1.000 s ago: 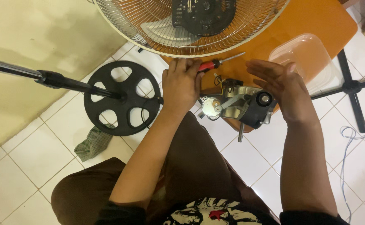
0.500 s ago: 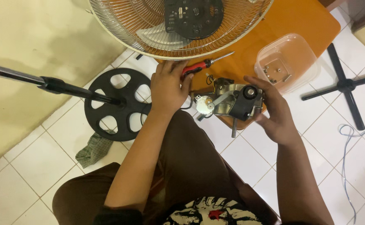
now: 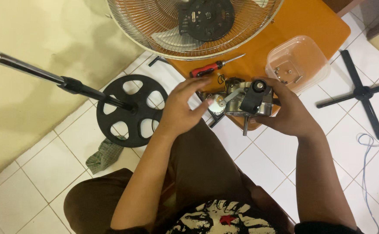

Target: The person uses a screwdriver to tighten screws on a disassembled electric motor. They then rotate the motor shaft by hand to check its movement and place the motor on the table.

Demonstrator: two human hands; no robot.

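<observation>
Head view puts your right hand [image 3: 291,113] clamped around the fan motor [image 3: 243,102], holding it just above the near edge of the orange counter [image 3: 304,21]. Your left hand [image 3: 181,108] is spread, fingers apart and holding nothing, its fingertips just beside the round metal end of the motor. Keep the right grip firm on the housing and clear of the black part on top, so the left can work on the shaft end without the unit twisting. The red-handled screwdriver [image 3: 211,67] lies on the counter just behind the motor, within easy reach. The clear plastic tub [image 3: 294,61] with small screws sits to the right; drop any loose fasteners there, not on the tiled floor [image 3: 33,190].
</observation>
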